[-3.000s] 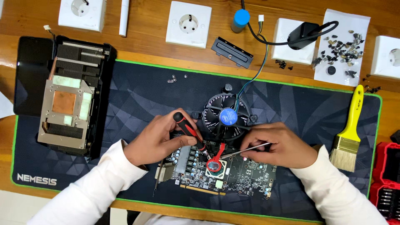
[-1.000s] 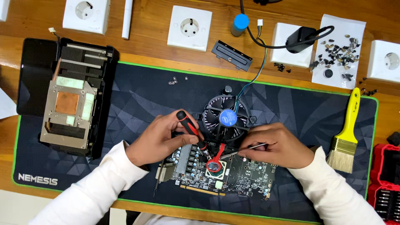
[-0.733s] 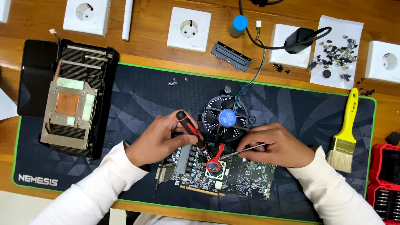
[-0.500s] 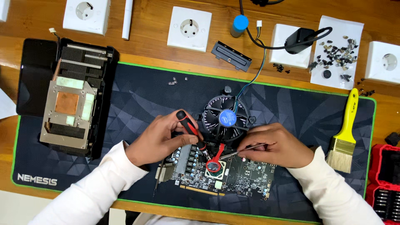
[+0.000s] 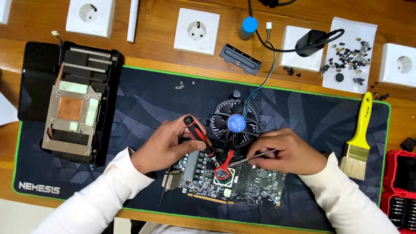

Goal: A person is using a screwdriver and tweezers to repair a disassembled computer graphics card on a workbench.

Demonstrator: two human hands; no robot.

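Observation:
A bare green circuit board (image 5: 255, 184) lies on the dark mat (image 5: 151, 95) near the front edge. My left hand (image 5: 167, 145) grips a red-and-black screwdriver (image 5: 197, 135), its tip angled down onto the board. My right hand (image 5: 288, 151) holds thin metal tweezers (image 5: 247, 159) pointing left toward a red ring-shaped tool (image 5: 224, 170) that rests over the chip in the board's middle. A round black cooler fan (image 5: 236, 125) with a blue centre sits just behind the board, between my hands.
A large heatsink with a copper plate (image 5: 71, 115) lies at the mat's left. A yellow brush (image 5: 359, 138) rests at the right, a red bit case (image 5: 401, 188) beyond it. White wall sockets (image 5: 196, 31), a blue-capped tube (image 5: 248, 27) and a paper with several screws (image 5: 349, 54) line the back.
Both hands stay at the board; the tweezers and screwdriver have shifted only slightly. The view has drifted a little.

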